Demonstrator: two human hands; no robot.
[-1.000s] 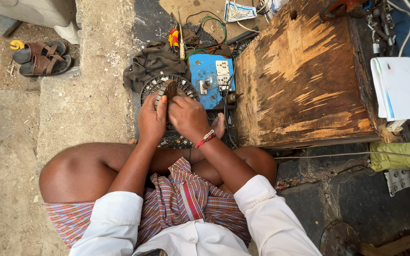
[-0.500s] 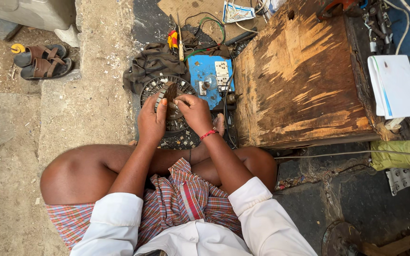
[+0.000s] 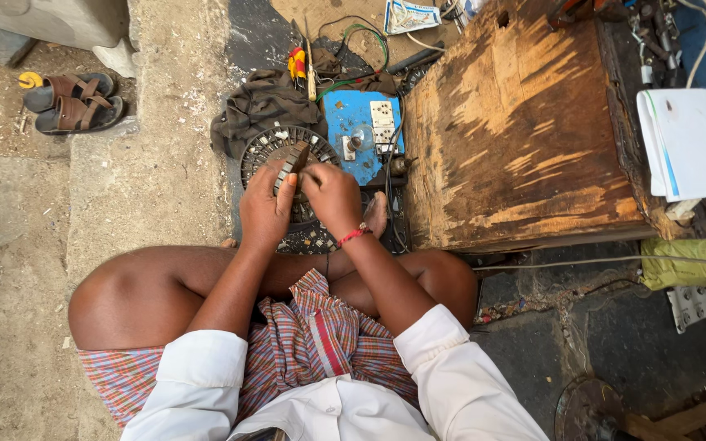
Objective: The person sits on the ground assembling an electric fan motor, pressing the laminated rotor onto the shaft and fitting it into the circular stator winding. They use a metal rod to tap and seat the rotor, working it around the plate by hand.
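Now both hands sit slightly higher over the round slotted motor stator (image 3: 263, 151) than half a second ago, just left of centre in the upper half of the frame; the change is small, a regrip and not a new position, so the work on the stator looks to be in the same step.

Left hand (image 3: 265, 208): fingers curled, pinching a flat dark brown strip (image 3: 296, 155) that stands tilted against the stator rim. Right hand (image 3: 332, 194): closed on the same strip from the other side; a red thread bracelet (image 3: 355, 235) at the wrist. The stator rests on the ground in front of the crossed legs, touching a dark crumpled cloth (image 3: 259, 102) above it.

Packages and signs: a blue board with a white socket plate (image 3: 363, 131) just right of the stator; a printed paper packet (image 3: 410, 16), white and blue, at top centre; a white pad with a blue-green edge stripe (image 3: 684, 143) at the right; a worn wooden box (image 3: 516, 131) between them; brown sandals (image 3: 71, 102) upper left.
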